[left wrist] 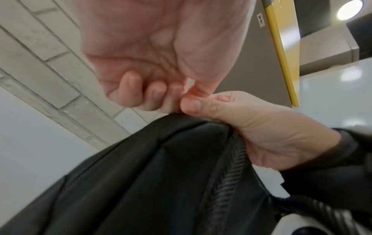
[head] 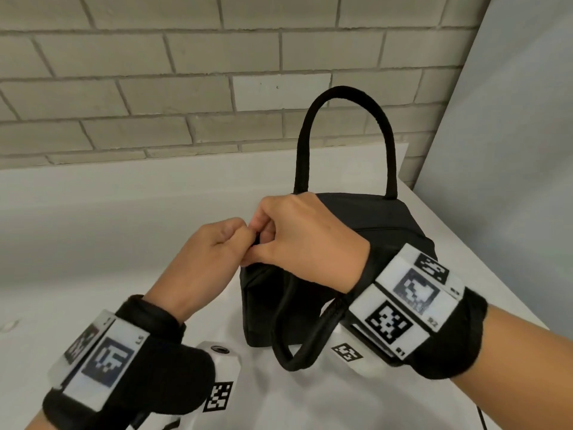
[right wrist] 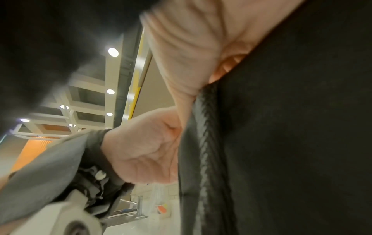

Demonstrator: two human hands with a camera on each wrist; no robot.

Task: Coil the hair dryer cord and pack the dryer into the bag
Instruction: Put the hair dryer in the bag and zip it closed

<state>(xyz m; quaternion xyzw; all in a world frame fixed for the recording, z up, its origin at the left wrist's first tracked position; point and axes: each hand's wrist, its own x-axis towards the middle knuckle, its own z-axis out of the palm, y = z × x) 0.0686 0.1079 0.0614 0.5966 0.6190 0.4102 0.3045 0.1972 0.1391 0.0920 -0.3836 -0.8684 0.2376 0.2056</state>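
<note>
the black bag (head: 366,243) stands upright on the white tabletop (head: 124,231), apparently zipped; the hair dryer and cord are not visible, presumably inside. one handle (head: 344,125) stands up, the other (head: 307,339) hangs down the front. the left hand (head: 204,259) pinches the bag's top corner; the right hand (head: 297,234), fingers curled, pinches at the same corner, likely the zip pull, though the pull itself is hidden. risk: the soft fabric may snag in the zip, or the bag may tip if tugged sideways. readable writing: only coded markers and tiny unreadable labels on the wrist bands (head: 412,305).

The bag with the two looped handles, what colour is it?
Black all over, handles too. The black fabric bag shows best in the head view.
</note>
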